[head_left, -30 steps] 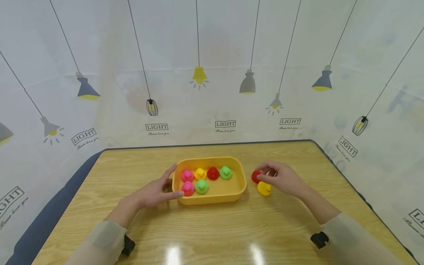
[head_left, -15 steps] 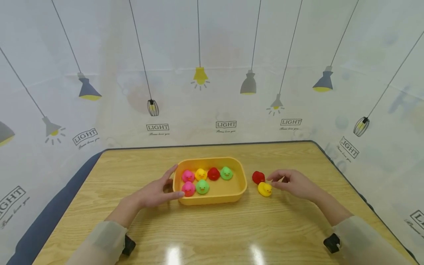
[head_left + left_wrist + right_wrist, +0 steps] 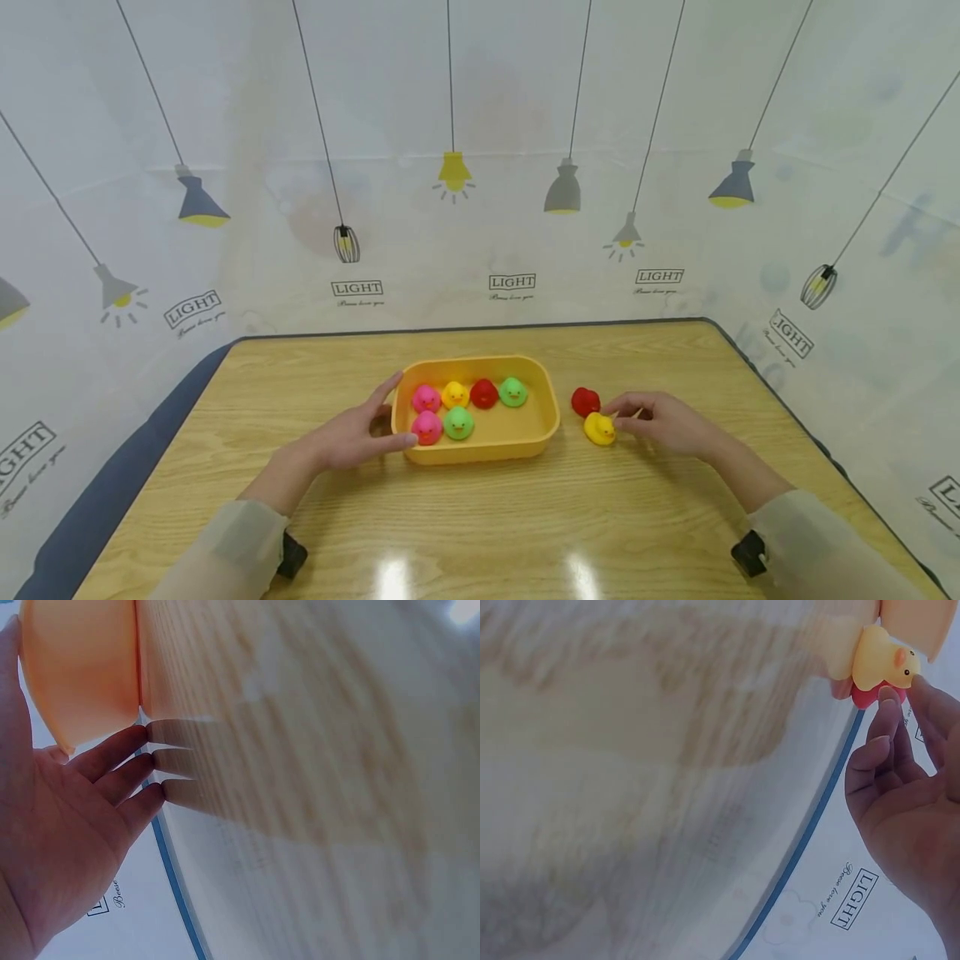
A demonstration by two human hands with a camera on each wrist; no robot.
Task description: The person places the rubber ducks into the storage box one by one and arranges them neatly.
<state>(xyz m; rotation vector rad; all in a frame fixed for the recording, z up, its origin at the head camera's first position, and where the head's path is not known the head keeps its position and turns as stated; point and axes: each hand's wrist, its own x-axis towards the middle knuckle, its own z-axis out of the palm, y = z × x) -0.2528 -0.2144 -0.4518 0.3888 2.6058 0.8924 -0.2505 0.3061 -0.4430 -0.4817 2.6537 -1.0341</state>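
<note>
On the wooden table stands a yellow-orange tray (image 3: 517, 450) with several rubber ducks in pink, yellow, red and green. My left hand (image 3: 352, 435) rests against the tray's left end, thumb over the front rim and fingers fairly straight. In the left wrist view three fingertips of the left hand (image 3: 64, 806) touch the table beside the tray wall. To the tray's right sit a red rubber duck (image 3: 584, 401) and a yellow rubber duck (image 3: 598, 429), side by side. My right hand (image 3: 671, 423) pinches the yellow duck's head between thumb and index finger (image 3: 885, 712); its other fingers are curled.
The wooden table (image 3: 480, 517) runs back to a dark-edged border (image 3: 465, 330). Behind it hangs a pale cloth (image 3: 420, 250) printed with lamps. Inside the tray, the ducks are gathered toward the left and back.
My right hand drew back to the right from the red duck, then came slightly left onto the yellow duck. The left hand, tray and ducks stayed in place.
</note>
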